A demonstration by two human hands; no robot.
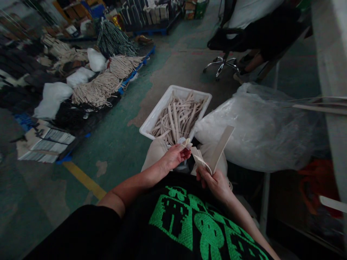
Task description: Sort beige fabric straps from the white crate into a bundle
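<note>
My right hand (214, 180) is closed around flat beige strips (222, 146). One long strip sticks up past the fingers, and shorter ends fan out toward my other hand. Just left of those ends, my left hand (177, 154) has its fingers curled together, with pale white and yellowish coverings on the fingertips. Whether anything thin is pinched there is too small to make out. Beyond my knees stands a white plastic bin (154, 108) with a tangled heap of similar beige strips (176, 115) in it.
A large clear plastic bag (244, 126) bulges on the right beside the bin. Strip bundles (94, 88) and white sacks (52, 97) lie on pallets to the left. At the upper right, a person sits near an office chair (225, 43). A table edge (329, 72) runs along the right.
</note>
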